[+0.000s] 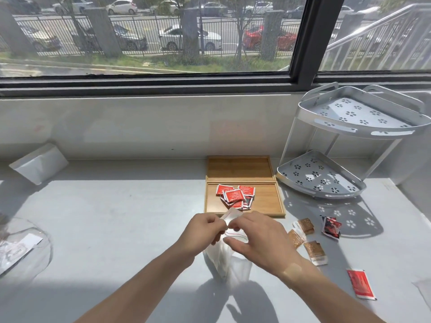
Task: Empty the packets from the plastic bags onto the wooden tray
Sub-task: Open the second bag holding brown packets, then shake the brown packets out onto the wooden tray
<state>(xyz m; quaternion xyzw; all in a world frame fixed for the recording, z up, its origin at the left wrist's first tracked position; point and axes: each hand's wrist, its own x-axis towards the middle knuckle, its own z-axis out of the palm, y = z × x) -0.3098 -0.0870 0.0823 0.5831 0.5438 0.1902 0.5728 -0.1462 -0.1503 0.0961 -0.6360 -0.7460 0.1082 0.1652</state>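
Both hands meet over a clear plastic bag [225,257] just below the centre of the view, at about 6 o'clock from the wooden tray [268,201]. The left hand [201,231] pinches one lip of the bag's mouth in a narrow grip; the right hand [258,238] pinches the other lip near the red zip strip, its lower fingers spread loose. The bag hangs with its long axis roughly upright, mouth up and tilted toward 12 o'clock, and its bottom rests on the worktop [116,217]. What it holds I cannot tell; it looks slack and pale.

The step in hand appears to be pulling the seal apart. To do it well, keep the pinches close to the strip, draw the lips apart evenly, then tip the mouth over the tray's bare wood rather than the edge.

A heap of red packets [235,197] already lies on the tray's left half. Brown packets [305,238], a dark red packet [331,227] and one red packet [360,284] lie loose on the worktop at 3 to 4 o'clock from the hands.
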